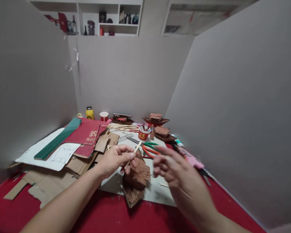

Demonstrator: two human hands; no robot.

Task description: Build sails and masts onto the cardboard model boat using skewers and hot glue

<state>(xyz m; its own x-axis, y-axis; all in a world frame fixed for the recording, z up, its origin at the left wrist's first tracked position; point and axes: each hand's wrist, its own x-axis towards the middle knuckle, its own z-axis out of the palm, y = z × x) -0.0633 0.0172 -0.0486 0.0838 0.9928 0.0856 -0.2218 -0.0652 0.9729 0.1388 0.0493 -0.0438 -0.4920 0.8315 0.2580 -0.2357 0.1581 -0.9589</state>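
My left hand [115,158] is closed in a pinch on a thin pale wooden stick [135,150] that slants up to the right. Its lower fingers also rest against a small brown cardboard boat model [135,184] standing on a grey mat [157,192]. My right hand [171,166] hovers just right of the boat, blurred by motion, with the fingers loosely spread and nothing seen in them.
Cardboard scraps [53,181], a red sheet [87,134] and a green strip [58,139] pile up at left. Scissors with red and green handles [149,149], a red cup of tools [143,133], bamboo sticks [122,127], several finished boats [156,119] and a yellow bottle [89,113] lie behind. Grey partitions enclose the table.
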